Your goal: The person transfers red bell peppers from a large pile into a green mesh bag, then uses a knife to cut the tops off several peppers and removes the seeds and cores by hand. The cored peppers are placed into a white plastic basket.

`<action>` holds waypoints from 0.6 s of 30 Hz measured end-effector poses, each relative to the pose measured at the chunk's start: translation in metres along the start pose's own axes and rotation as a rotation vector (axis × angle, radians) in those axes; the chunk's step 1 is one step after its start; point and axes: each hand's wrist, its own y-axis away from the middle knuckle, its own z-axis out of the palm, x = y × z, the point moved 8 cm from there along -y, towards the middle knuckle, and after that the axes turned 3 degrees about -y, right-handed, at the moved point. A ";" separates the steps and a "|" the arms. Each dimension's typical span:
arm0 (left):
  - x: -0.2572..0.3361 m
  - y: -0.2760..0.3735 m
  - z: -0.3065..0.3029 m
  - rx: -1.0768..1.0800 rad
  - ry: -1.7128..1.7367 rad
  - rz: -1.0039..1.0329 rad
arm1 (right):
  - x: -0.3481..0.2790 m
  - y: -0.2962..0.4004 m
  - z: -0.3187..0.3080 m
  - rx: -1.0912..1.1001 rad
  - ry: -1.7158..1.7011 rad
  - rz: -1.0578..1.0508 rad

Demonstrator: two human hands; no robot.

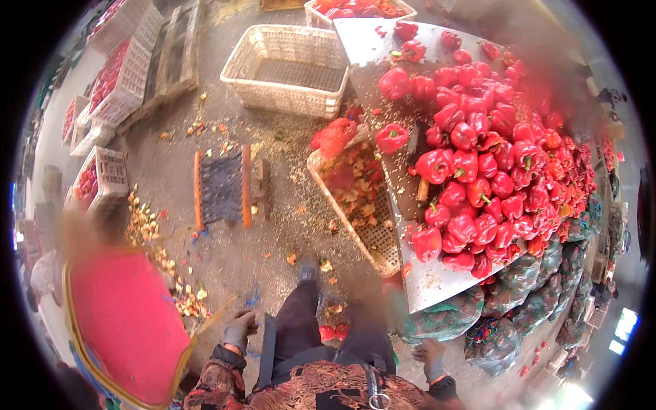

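Note:
My left hand (240, 328), in a grey glove, hangs beside my left thigh with loosely bent fingers. It holds nothing that I can see. My right hand (430, 354), also gloved, is low on the other side, its fingers apart, near a filled green mesh sack (446, 313). To my front right, red bell peppers (464, 225) are heaped on a metal-topped table (435, 288). A wooden handle (423, 189) and a dark blade (413, 143) lie at the heap's left edge; whether they are one knife is unclear. Two red peppers (334, 332) show on the floor between my legs.
A low stool (221, 188) with a dark woven seat stands ahead. A crate of pepper scraps (353, 192) leans by the table; an empty plastic crate (289, 72) is beyond. Pepper-filled crates (120, 77) and a wooden pallet (177, 56) stand left. A pink, yellow-rimmed panel (128, 323) is nearby.

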 end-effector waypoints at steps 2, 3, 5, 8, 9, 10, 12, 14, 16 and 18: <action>0.009 -0.008 -0.005 -0.004 0.019 -0.012 | -0.034 0.007 0.045 -0.126 0.043 -0.072; 0.012 -0.011 -0.004 0.014 0.022 -0.039 | -0.045 0.006 0.056 -0.133 0.071 -0.107; 0.020 -0.014 0.000 0.008 0.014 -0.034 | -0.059 0.006 0.073 -0.155 0.124 -0.162; 0.033 -0.012 0.016 -0.024 0.036 -0.048 | -0.071 -0.002 0.079 -0.177 0.123 -0.152; 0.037 -0.010 0.021 -0.031 0.037 -0.053 | -0.061 -0.010 0.073 -0.166 0.146 -0.103; 0.044 -0.007 0.025 -0.029 0.048 -0.047 | -0.049 -0.025 0.067 -0.173 0.171 -0.063; 0.060 -0.005 0.032 -0.049 -0.040 -0.035 | -0.038 -0.038 0.056 -0.143 0.147 -0.004; 0.088 0.000 0.062 -0.094 -0.112 0.003 | -0.043 -0.045 0.042 -0.082 0.075 0.007; 0.119 0.004 0.081 -0.062 -0.148 0.063 | -0.060 -0.044 0.039 -0.055 0.053 -0.010; 0.141 -0.007 0.096 -0.079 -0.176 0.132 | -0.075 -0.048 0.041 -0.049 0.040 -0.029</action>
